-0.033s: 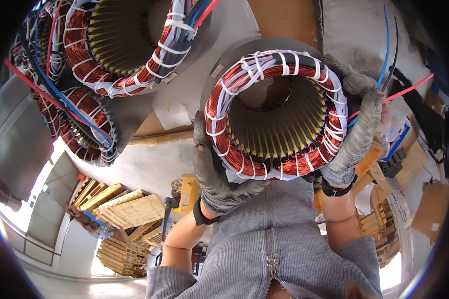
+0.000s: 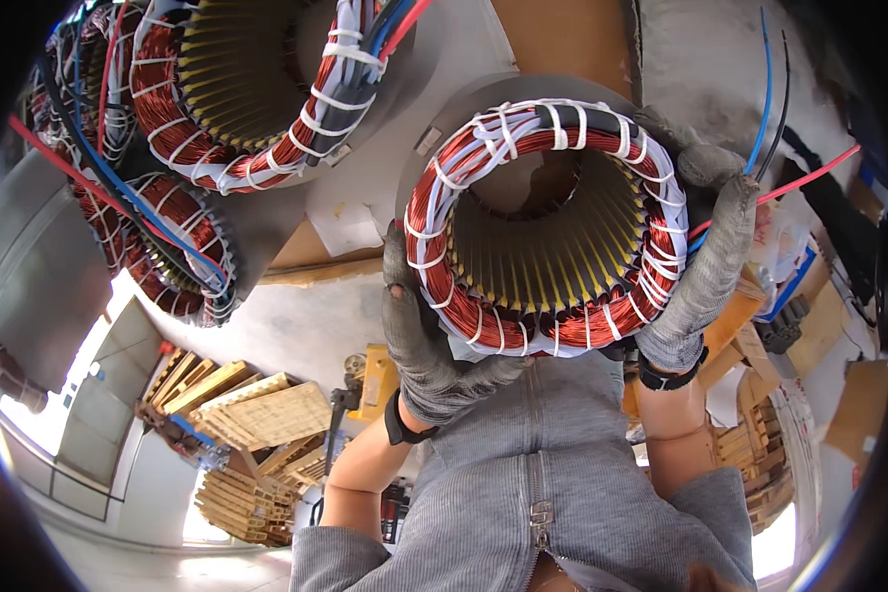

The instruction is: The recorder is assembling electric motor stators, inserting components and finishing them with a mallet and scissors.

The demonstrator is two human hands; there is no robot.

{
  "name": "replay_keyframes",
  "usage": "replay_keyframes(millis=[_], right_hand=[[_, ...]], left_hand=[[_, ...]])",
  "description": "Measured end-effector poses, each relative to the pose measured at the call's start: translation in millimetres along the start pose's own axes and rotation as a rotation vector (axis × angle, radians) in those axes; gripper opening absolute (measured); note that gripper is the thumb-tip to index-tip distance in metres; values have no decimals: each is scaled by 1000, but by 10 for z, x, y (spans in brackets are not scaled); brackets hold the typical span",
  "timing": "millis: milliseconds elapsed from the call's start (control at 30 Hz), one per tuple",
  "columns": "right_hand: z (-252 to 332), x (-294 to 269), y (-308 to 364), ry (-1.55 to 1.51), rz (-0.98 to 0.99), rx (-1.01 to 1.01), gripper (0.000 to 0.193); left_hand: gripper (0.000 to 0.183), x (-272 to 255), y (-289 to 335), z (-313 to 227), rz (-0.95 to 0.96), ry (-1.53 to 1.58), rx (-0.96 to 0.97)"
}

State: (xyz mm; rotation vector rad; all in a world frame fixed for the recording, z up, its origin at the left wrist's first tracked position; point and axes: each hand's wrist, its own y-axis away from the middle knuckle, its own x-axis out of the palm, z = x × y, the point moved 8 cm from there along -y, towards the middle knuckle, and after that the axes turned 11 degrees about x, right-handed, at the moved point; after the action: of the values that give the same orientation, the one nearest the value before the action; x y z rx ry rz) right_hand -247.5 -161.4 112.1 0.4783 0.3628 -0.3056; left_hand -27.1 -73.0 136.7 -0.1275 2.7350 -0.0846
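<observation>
A motor stator (image 2: 434,212) with red copper windings, white lacing and yellow slot liners is held in front of my body, its round bore facing up. My left hand (image 2: 419,340), in a grey glove, is closed against its lower left side, the thumb side along the rim. On the right, my gloved right hand (image 2: 715,247) wraps its outer side, fingers curled toward the back. Blue, black and red lead wires (image 2: 809,178) stick out past my right hand. What lies beneath the stator is hidden.
A second wound stator (image 2: 173,148) stands at the upper left, with another winding (image 2: 183,222) and loose leads beside it. Brown cardboard (image 2: 562,39) lies behind. Wooden pallets (image 2: 266,414) are stacked at the lower left, near a yellow machine part (image 2: 377,380). Boxes (image 2: 858,419) are at the right.
My hands and the stator keep the same hold. The surroundings at the left have shifted very slightly to the right in the picture.
</observation>
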Motion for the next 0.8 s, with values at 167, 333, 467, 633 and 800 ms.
replay_keyframes(millis=[167, 333, 467, 633, 800], right_hand=[[102, 131, 63, 85, 96, -291, 35], [-97, 349, 23, -509, 259, -14, 36], [-204, 475, 4, -978, 388, 195, 38], [35, 387, -47, -667, 499, 186, 35], [141, 449, -80, -758, 500, 206, 36]], left_hand=[[115, 0, -130, -99, 40, -106, 80], [117, -10, -219, -131, 60, -252, 118], [124, -79, -75, 9, -127, -220, -201], [121, -107, 2, -50, -181, -405, -99], [122, -119, -9, -40, -247, -306, -165]])
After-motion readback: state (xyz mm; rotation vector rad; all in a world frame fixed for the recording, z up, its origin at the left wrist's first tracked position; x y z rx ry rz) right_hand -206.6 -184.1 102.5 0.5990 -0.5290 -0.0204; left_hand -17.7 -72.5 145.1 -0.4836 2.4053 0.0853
